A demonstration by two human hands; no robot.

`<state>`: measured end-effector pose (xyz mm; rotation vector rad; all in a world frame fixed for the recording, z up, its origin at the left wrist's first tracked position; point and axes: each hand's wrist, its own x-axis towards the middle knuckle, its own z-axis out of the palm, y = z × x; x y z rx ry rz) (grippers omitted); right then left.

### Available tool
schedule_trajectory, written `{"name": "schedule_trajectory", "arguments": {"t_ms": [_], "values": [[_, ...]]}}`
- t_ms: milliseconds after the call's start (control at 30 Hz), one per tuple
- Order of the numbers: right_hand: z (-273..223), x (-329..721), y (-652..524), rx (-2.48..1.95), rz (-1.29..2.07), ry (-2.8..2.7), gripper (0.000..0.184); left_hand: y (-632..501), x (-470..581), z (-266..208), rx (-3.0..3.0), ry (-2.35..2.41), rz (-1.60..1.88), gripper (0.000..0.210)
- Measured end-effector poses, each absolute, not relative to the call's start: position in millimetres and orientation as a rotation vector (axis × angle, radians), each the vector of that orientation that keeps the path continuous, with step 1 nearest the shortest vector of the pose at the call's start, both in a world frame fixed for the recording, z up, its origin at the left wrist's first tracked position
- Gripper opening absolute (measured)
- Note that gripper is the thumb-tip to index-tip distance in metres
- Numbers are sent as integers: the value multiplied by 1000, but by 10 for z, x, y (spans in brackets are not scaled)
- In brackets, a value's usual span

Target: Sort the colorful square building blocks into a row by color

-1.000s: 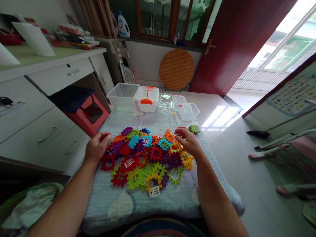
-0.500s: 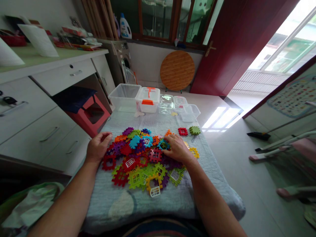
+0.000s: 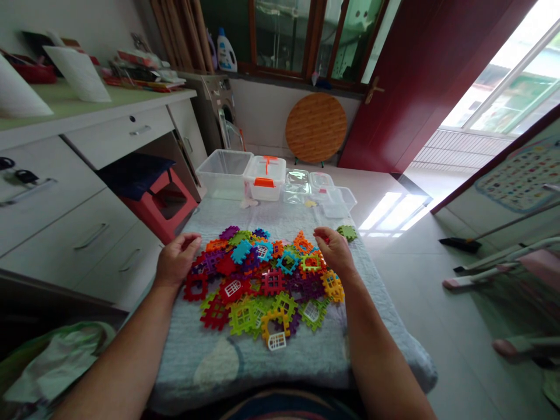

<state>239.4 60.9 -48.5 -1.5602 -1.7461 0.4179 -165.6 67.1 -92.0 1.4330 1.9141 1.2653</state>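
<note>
A heap of plastic interlocking building blocks (image 3: 251, 318), flat and notched in many colours, is spread over the cloth-covered table. At its left edge rests my left hand (image 3: 177, 259), fingers loosely bent and slightly apart, holding nothing. My right hand (image 3: 336, 251) is at the heap's upper right, its fingers curled over a red block that they almost wholly cover. Just beyond that hand lies a green block (image 3: 347, 233). A blue block (image 3: 287, 262) and a yellow-orange block (image 3: 333, 286) lie nearby. White window pieces (image 3: 277, 340) sit among the blocks.
Along the table's far edge stand an open clear bin (image 3: 225, 175), a lidded box with orange latches (image 3: 265, 178) and several smaller clear containers (image 3: 297, 185). A red stool (image 3: 168, 204) is left of the table, beside white drawers (image 3: 96, 233).
My right hand has moved off the blue block, right and away from me, onto the red block. The blocks it covered now show. My left hand has stayed in place.
</note>
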Motion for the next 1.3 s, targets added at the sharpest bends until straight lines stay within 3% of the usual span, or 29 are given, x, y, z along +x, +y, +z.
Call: {"name": "schedule_trajectory", "arguments": {"t_ms": [267, 367, 833, 1067, 1300], "values": [[-498, 2217, 632, -1755, 379, -2162, 24, 669, -1664, -922, 1437, 1913, 1268, 36], [-482, 2205, 644, -1786, 364, -2119, 17, 672, -1669, -922, 1447, 1924, 1253, 37], [-457, 2280, 678, -1844, 272, -1742, 27, 675, -1672, -917, 1433, 1914, 1253, 37], [-208, 2273, 941, -1930, 213, -2154, 28, 685, -1694, -945, 1436, 1908, 1255, 37], [-269, 2136, 1110, -1984, 252, -2344, 25, 661, -1649, -865, 1431, 1910, 1239, 40]]}}
